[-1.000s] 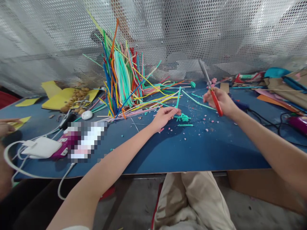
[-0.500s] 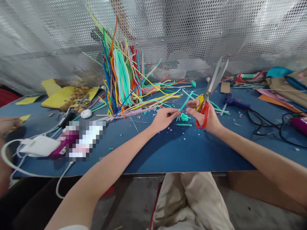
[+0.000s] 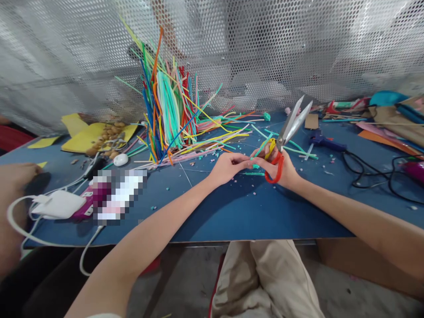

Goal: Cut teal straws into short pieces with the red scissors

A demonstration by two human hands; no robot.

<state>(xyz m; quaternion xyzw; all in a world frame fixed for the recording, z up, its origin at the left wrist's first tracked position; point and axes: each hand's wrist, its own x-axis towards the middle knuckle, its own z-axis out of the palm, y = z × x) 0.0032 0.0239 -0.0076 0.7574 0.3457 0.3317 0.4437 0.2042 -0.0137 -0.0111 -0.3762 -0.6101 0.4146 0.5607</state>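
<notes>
Between the fingertips of my left hand (image 3: pixel 230 167) is a turquoise pipe cleaner (image 3: pixel 261 148), slanting up to the right. My right hand (image 3: pixel 281 168) is closed around scissors (image 3: pixel 280 145) with one red and one yellow handle loop. Their blades point up and away, slightly apart. The thumb and fingertips of my right hand meet those of my left at the pipe cleaner's lower end. Short turquoise pieces (image 3: pixel 255 174) lie beneath the hands, partly hidden by them.
A bundle of coloured pipe cleaners (image 3: pixel 168 110) stands behind to the left, with loose ones around it. At right are a blue glue gun (image 3: pixel 326 140) and black cables. A phone (image 3: pixel 121 194), white charger (image 3: pixel 59 204) and another person's arm (image 3: pixel 13 198) are at left.
My right hand has moved left and met my left hand at the pipe cleaner, taking the scissors along. The other person's arm at left has come further into view.
</notes>
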